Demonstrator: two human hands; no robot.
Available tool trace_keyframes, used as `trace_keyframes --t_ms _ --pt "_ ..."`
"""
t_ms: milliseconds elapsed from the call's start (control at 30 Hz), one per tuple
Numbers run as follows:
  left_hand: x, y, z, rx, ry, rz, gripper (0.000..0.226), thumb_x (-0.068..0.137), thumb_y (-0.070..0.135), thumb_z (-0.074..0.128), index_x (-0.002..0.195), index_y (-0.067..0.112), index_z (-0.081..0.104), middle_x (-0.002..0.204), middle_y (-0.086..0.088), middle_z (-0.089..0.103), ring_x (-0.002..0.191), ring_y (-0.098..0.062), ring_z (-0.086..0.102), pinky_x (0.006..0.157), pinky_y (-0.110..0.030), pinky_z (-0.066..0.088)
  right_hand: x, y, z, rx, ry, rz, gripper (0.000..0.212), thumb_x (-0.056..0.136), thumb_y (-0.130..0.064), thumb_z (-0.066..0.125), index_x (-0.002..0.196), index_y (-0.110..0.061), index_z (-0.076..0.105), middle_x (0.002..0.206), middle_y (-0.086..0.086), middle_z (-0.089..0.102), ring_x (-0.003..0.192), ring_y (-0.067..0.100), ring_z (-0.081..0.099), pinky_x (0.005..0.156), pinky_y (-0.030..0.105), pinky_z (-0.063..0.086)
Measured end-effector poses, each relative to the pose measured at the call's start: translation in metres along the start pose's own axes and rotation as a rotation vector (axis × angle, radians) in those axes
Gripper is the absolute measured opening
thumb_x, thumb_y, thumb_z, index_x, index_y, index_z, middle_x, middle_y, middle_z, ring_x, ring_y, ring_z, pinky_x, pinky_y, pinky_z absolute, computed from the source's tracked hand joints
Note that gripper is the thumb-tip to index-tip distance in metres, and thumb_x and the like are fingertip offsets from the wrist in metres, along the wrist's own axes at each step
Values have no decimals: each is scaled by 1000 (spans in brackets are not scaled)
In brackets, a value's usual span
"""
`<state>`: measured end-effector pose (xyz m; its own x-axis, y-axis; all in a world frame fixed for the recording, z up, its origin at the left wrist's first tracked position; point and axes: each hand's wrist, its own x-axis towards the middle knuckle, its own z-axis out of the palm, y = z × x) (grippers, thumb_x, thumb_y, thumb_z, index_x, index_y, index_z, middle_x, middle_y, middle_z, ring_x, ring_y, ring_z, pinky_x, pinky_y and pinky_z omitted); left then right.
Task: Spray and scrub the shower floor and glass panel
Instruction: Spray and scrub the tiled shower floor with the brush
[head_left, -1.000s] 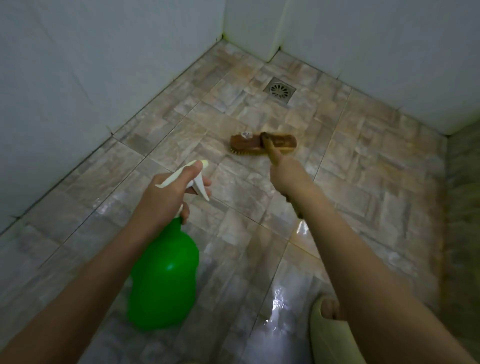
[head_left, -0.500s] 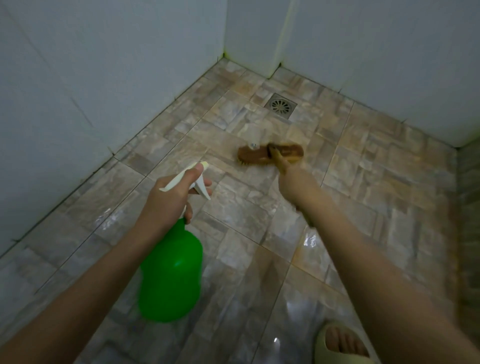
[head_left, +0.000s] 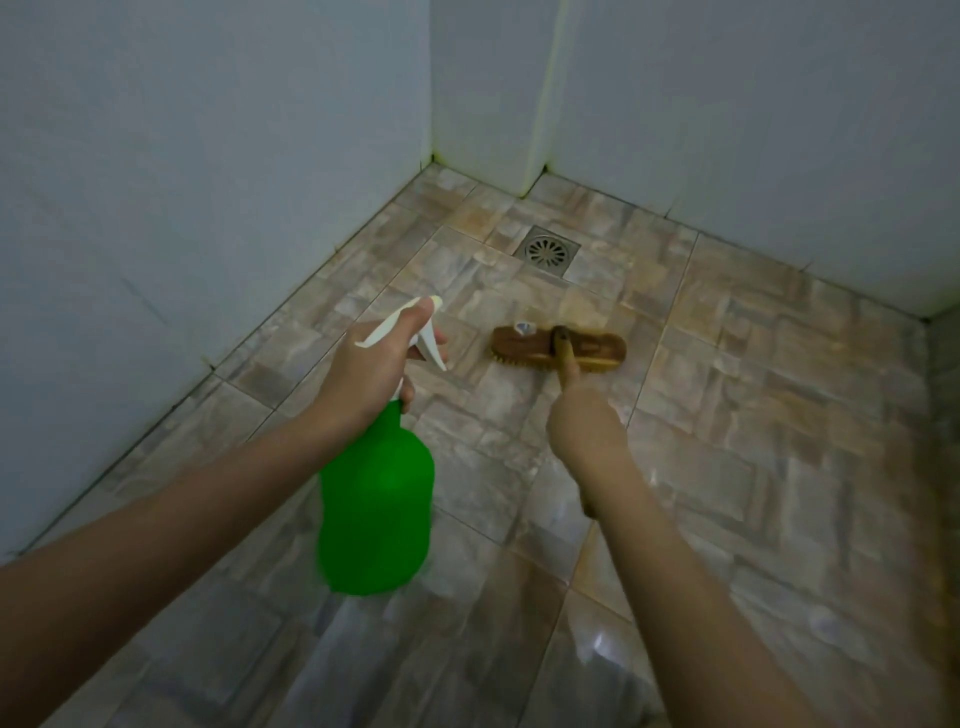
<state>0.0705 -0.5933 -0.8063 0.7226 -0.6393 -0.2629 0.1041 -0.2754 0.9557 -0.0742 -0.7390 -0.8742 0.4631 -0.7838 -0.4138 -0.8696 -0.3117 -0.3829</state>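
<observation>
Item 1: green spray bottle (head_left: 376, 499). Left hand (head_left: 371, 371) wraps neck, fingers on white trigger (head_left: 434, 351). Bottle hangs above shower floor (head_left: 753, 415). I judge plastic body light, slick when wet; neck is surest hold.

Item 2: long-handled scrub brush (head_left: 558, 349). Head sits bristles-down on floor, near floor drain (head_left: 547, 250). Right hand (head_left: 584, 423) closes round wooden handle (head_left: 567, 364). I judge handle stiff, bristles springy; low grip gives pressure.

Item 3: floor glossy, probably slippery. Glass panel: I find none in view.
</observation>
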Motion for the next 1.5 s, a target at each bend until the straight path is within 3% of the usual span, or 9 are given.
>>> trace_keyframes --t_ms 133,367,567,700,867,1067,1167,1267,1500 --pt "13 -5 11 21 -43 -35 32 93 56 57 85 31 73 97 -3 79 41 -21 50 44 -27 45 85 -30 -26 27 35 -71 67 98 -11 28 153 -39 3 104 14 58 78 30 60 62 41 51" --pt "16 -1 33 -13 22 -63 62 67 78 56 91 25 79 98 -23 74 55 -30 58 54 -36 46 98 -2 -100 -512 -244 -223 61 94 -6 37 147 -36 28 76 11 60 49 22 58 33 23 42" --pt "17 14 62 -12 117 -26 35 89 61 55 77 36 77 90 2 79 51 -26 55 53 -31 45 128 -9 -102 -292 -175 -267 63 100 -10 29 152 -41 12 74 11 53 49 21 49 32 22 36" --pt "11 24 80 18 121 -20 32 84 67 54 74 47 77 91 -11 77 49 -22 55 55 -33 46 81 28 -80 -98 -149 -283 64 101 -11 28 152 -43 8 97 17 53 70 12 47 55 22 38" --pt "3 30 93 59 117 -32 37 85 66 50 77 43 78 89 1 78 41 -18 52 56 -33 47 -37 74 -49 -126 -213 -173 85 97 -5 34 144 -47 -23 66 -3 47 49 9 42 43 23 34" --pt "-8 18 108 74 93 8 33 99 49 53 80 36 77 92 4 78 46 -26 50 45 -27 43 92 46 -64 -26 -31 -257 77 96 -2 26 150 -48 -3 139 27 42 102 39 58 73 44 49" --pt "-15 13 116 90 41 10 31 94 60 53 87 43 77 95 4 78 62 -45 55 46 -27 43 30 102 -62 -14 -8 -147 83 95 -2 31 149 -49 -11 74 9 59 55 22 54 46 33 41" --pt "-15 15 127 78 -4 -8 31 75 75 51 78 54 74 97 2 78 82 -57 61 50 -30 42 -25 131 -70 106 -8 -8 90 95 1 34 145 -51 -20 57 3 49 43 14 43 40 26 30" --pt "-21 16 172 98 -132 -25 39 74 74 53 78 44 78 100 4 78 73 -54 58 44 -29 43 92 134 -107 58 28 -27 79 94 -4 29 150 -49 -3 105 16 59 78 31 60 58 36 49"
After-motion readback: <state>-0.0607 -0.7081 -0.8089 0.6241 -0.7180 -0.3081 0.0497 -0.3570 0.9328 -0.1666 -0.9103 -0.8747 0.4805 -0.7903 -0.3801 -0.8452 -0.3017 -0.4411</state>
